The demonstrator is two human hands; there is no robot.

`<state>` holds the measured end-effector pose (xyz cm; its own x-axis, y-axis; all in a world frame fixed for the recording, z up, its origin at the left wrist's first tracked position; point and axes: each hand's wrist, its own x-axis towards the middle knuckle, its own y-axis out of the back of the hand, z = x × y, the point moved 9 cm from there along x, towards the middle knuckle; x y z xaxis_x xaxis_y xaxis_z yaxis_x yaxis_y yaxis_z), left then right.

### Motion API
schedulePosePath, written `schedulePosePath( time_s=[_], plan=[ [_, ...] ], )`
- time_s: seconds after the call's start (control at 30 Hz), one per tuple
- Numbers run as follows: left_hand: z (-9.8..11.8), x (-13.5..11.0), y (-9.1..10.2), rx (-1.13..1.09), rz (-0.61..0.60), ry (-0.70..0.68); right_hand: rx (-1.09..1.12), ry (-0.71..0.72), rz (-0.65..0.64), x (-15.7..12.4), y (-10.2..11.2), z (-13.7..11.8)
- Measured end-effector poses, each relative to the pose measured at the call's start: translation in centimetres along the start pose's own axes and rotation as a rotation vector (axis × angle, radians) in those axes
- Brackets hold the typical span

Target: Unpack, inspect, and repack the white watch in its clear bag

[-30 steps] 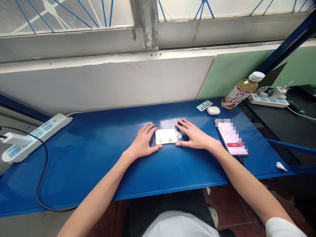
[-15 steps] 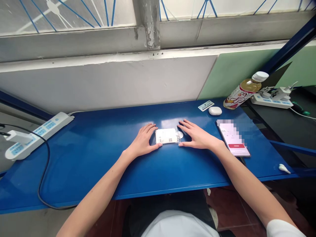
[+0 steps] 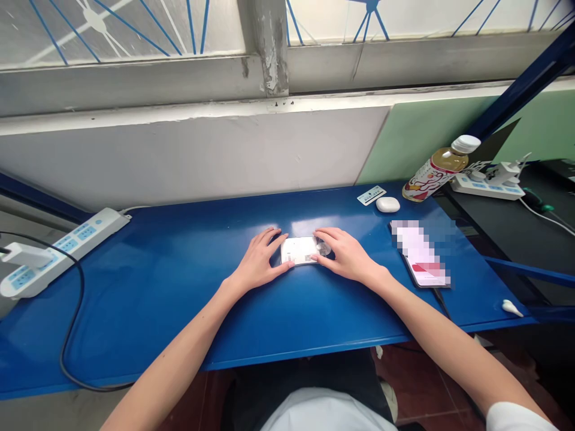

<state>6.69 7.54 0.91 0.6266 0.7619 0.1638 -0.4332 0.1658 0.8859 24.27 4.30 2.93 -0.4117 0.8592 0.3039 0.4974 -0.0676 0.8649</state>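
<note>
A small white packet (image 3: 297, 250) with printed codes lies flat in the middle of the blue table (image 3: 179, 281). My left hand (image 3: 258, 263) rests flat against its left edge, fingers stretched and thumb at the lower left corner. My right hand (image 3: 344, 254) has its fingers curled over the packet's right end, where a small clear and silvery bit sits, mostly hidden under them.
A phone (image 3: 420, 251) with a lit screen lies right of my right hand. Behind it are a white earbud case (image 3: 387, 205), a label card (image 3: 371, 194) and a tilted drink bottle (image 3: 435, 169). A power strip (image 3: 63, 248) with a black cable sits far left. A small white piece (image 3: 512, 307) lies at the table's right corner.
My right hand has slid left and curled its fingers onto the packet's right end; before, it lay flat beside it. The left hand has barely moved.
</note>
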Motion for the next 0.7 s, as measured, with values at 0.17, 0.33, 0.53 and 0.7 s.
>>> schedulePosePath(
  time_s=[0.17,0.33,0.53,0.7],
  plan=[
    [-0.1,0.0,-0.1,0.012,-0.008,0.001,0.013,-0.021,-0.026,0.1,-0.5,0.2],
    [0.1,0.1,-0.2,-0.004,-0.011,-0.007,-0.009,-0.009,-0.064,0.2,-0.6,0.3],
    [0.1,0.2,-0.3,-0.008,-0.014,-0.005,-0.11,0.133,-0.154,0.2,-1.0,-1.2],
    [0.3,0.2,-0.3,-0.007,-0.014,-0.013,-0.079,0.124,-0.166,0.2,-1.3,-1.1]
  ],
)
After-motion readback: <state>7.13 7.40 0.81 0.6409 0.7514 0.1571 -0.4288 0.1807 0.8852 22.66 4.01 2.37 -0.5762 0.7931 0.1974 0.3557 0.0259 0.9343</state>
